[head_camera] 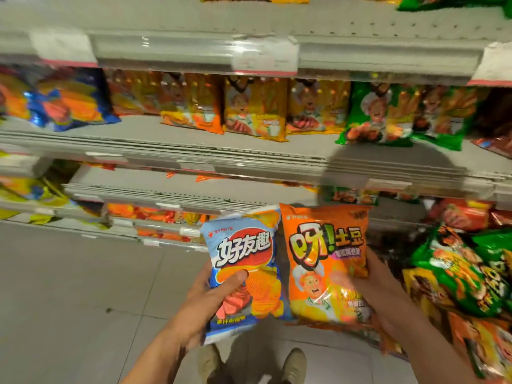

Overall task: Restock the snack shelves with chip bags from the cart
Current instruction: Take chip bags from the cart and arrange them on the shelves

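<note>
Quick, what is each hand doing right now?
Left hand: grips the blue bag, thumb on its front.
Right hand: grips the orange bag by its right edge.

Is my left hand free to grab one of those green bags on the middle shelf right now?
Probably not yet. Your left hand is gripping the blue chip bag, so it has no spare fingers. The green bags also sit far over on the right side, beyond the orange bag in your right hand.
</note>
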Demonstrator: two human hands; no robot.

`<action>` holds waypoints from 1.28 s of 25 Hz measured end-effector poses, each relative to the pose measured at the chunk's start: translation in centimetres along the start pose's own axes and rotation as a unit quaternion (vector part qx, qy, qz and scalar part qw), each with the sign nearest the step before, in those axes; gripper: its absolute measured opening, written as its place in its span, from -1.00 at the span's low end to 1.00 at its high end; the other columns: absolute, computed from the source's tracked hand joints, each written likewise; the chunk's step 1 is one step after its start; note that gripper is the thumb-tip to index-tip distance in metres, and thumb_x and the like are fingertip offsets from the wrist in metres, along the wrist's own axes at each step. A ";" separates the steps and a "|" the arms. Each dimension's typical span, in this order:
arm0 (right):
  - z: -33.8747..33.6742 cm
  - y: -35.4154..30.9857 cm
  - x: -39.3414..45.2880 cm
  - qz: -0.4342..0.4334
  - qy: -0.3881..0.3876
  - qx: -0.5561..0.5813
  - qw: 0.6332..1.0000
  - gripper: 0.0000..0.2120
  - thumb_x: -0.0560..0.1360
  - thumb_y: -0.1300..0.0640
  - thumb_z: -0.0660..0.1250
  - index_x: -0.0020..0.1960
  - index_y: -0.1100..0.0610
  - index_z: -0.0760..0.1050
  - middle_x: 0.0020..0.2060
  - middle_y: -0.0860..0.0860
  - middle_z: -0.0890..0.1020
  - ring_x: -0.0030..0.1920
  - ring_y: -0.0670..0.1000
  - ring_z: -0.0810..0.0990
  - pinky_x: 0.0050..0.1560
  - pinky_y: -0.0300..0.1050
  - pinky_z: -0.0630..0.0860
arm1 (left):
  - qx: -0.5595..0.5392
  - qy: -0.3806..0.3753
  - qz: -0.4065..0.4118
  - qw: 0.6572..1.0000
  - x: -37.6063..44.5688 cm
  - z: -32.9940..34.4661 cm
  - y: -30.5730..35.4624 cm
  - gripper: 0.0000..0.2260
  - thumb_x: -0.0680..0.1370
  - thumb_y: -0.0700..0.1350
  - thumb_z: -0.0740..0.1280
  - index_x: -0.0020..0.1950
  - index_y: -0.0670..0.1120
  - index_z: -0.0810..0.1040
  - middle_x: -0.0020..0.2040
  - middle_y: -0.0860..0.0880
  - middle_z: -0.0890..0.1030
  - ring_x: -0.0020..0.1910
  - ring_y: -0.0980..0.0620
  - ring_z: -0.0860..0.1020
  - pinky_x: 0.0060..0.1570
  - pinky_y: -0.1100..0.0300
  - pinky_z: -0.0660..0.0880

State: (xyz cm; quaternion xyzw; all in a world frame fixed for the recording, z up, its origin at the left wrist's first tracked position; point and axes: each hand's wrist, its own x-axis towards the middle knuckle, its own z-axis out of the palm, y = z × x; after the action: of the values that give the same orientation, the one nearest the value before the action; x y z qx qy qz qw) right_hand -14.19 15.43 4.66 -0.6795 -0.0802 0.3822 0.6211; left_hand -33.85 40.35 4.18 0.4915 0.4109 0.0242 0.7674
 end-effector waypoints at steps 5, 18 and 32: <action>9.2 -0.9 1.5 -0.022 -0.013 -0.040 0.999 -0.39 0.13 -0.05 0.71 0.11 -0.32 0.58 0.04 -0.09 0.74 0.02 -0.01 0.74 -0.08 -0.04 0.64 | -0.052 0.011 -0.018 0.998 -1.4 -7.6 1.7 -0.47 0.42 0.22 0.43 0.32 0.00 0.58 0.13 -0.06 0.73 0.09 -0.10 0.71 0.20 -0.09 0.59; 36.6 -5.8 6.1 -0.040 -0.093 -0.121 0.987 -0.28 -0.07 -0.29 0.69 0.06 -0.39 0.56 -0.01 -0.14 0.75 -0.06 -0.05 0.76 -0.15 -0.06 0.67 | -0.142 0.063 0.107 0.982 -0.8 -34.4 10.6 -0.47 0.32 -0.06 0.58 0.27 -0.05 0.57 0.11 -0.15 0.73 0.02 -0.16 0.72 -0.14 0.05 0.66; 43.0 -12.1 19.0 -0.053 -0.095 -0.098 0.989 -0.26 0.13 -0.20 0.69 0.22 -0.44 0.44 0.06 -0.19 0.73 0.06 -0.03 0.73 0.25 0.19 0.54 | -0.079 0.078 0.215 0.970 8.8 -43.4 26.5 -0.51 0.44 -0.07 0.54 0.35 0.07 0.53 0.18 -0.09 0.71 0.10 -0.15 0.70 -0.10 0.05 0.66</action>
State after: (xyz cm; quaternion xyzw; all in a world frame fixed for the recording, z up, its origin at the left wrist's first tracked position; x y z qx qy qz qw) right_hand -23.19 62.82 10.34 -0.6922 -0.2119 0.4018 0.5608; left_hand -46.75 89.78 11.56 0.5027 0.3510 0.2592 0.7462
